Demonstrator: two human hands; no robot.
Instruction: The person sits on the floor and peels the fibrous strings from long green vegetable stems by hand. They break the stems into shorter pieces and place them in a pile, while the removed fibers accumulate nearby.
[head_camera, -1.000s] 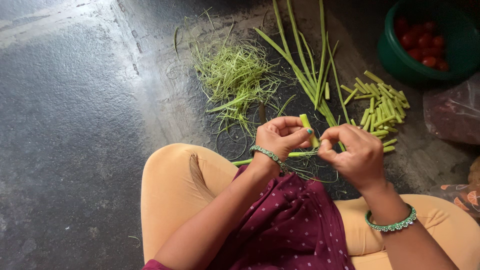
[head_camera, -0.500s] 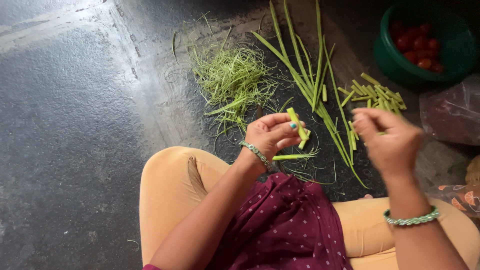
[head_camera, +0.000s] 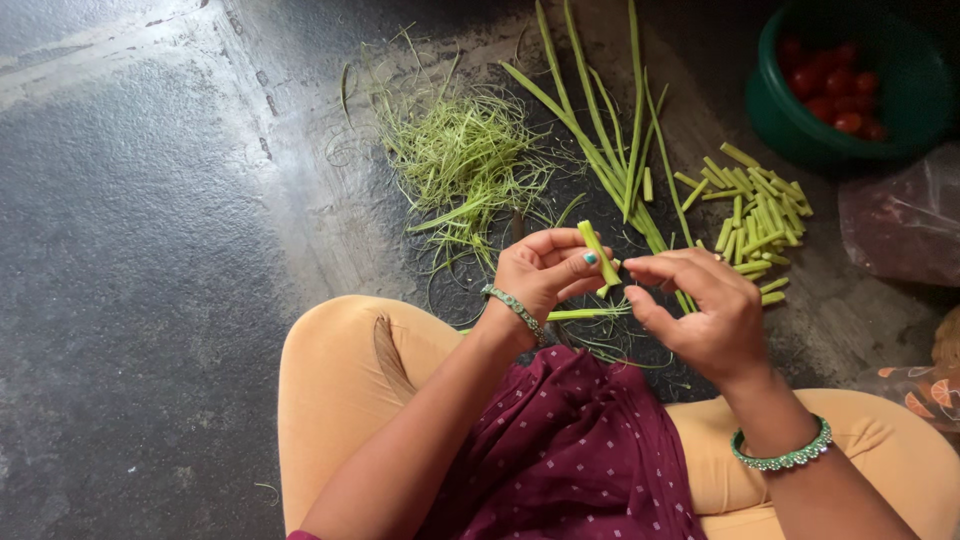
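The left hand (head_camera: 545, 268) pinches one short green stalk piece (head_camera: 598, 252); the right hand (head_camera: 700, 312), fingers curled, touches its lower end. One dark green plastic bowl (head_camera: 800, 130) sits beyond, right of it.

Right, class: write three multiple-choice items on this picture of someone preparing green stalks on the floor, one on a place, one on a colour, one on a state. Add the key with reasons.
1. Where does the pile of cut stalk pieces lie?
A. in the green bowl
B. on the floor, just below the green bowl in the picture
C. on the person's lap

2. What colour are the small round fruits in the green bowl?
A. red
B. yellow
C. white

3. How is the short stalk piece held?
A. lying loose on the floor
B. pinched in the left hand's fingers, its end sticking up
C. inside the plastic bag

Key: 1 B, the pieces lie on the dark floor by the bowl. 2 A, they show red against the bowl. 3 B, the left hand grips it, with the right hand close beside.
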